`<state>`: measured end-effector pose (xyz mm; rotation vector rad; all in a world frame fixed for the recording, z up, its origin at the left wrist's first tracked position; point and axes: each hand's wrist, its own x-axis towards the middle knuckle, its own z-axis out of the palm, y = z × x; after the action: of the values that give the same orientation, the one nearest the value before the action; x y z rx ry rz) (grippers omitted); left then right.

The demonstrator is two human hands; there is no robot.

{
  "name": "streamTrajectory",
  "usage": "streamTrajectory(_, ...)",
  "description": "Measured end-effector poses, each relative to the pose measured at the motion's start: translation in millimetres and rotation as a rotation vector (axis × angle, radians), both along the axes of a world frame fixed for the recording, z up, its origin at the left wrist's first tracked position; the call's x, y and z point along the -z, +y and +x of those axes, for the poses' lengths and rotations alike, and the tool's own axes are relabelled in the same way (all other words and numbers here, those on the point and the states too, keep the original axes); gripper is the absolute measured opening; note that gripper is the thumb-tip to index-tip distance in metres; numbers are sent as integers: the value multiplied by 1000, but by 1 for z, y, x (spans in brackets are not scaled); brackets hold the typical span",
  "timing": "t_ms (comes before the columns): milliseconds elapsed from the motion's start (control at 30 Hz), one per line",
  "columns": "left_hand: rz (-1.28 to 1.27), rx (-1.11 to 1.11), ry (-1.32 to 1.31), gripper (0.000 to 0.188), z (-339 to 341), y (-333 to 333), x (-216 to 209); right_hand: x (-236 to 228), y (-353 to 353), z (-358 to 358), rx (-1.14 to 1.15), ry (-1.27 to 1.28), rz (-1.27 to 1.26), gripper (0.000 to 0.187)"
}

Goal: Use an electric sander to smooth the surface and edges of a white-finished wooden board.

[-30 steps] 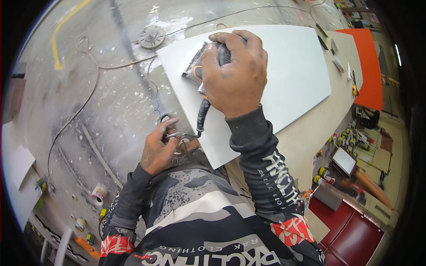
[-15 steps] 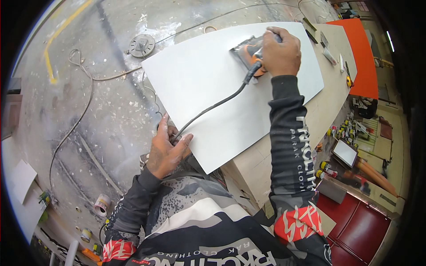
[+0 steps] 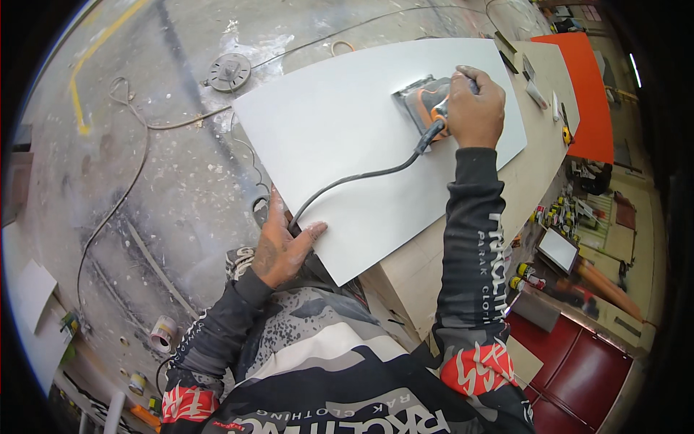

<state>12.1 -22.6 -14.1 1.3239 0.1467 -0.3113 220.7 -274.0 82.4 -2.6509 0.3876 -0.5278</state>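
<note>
A white panel (image 3: 347, 137) with a curved far edge lies on the workbench in front of me. My right hand (image 3: 473, 108) is closed over the rear of an orange and grey electric sander (image 3: 428, 101), whose base is down on the panel's right half. From the sander, a black power cord (image 3: 361, 176) bends across the panel toward its near left edge. There, my left hand (image 3: 280, 246) has the cord running between thumb and fingers. Its thumb lies over the panel edge and its forefinger points along that edge. The other left fingers are hidden.
The pale wooden bench top (image 3: 419, 271) extends right under the panel, bearing a white tube (image 3: 536, 95) and small tools. Beyond it is an orange sheet (image 3: 589, 101). On the floor at left lie a cable (image 3: 141, 163), a round disc (image 3: 229, 72) and a can (image 3: 165, 331).
My right hand has moved the sander right and nearer to me across the panel. My left hand has shifted slightly right at the panel's edge, and the cord's bend has changed.
</note>
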Motion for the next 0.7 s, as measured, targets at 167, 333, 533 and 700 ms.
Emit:
streamTrajectory(167,-50,29,34,94,3,1,3,-2,25,-16,-94,-45,-5,26)
streamTrajectory(333,-43,21,49,91,4,-1,-4,-1,25,-13,-73,-44,-15,25)
streamTrajectory(533,-34,31,62,91,3,-1,1,-1,43,-27,-180,-81,-3,25)
streamTrajectory(700,23,82,118,88,1,7,-2,2,33,-7,-135,-71,-11,25)
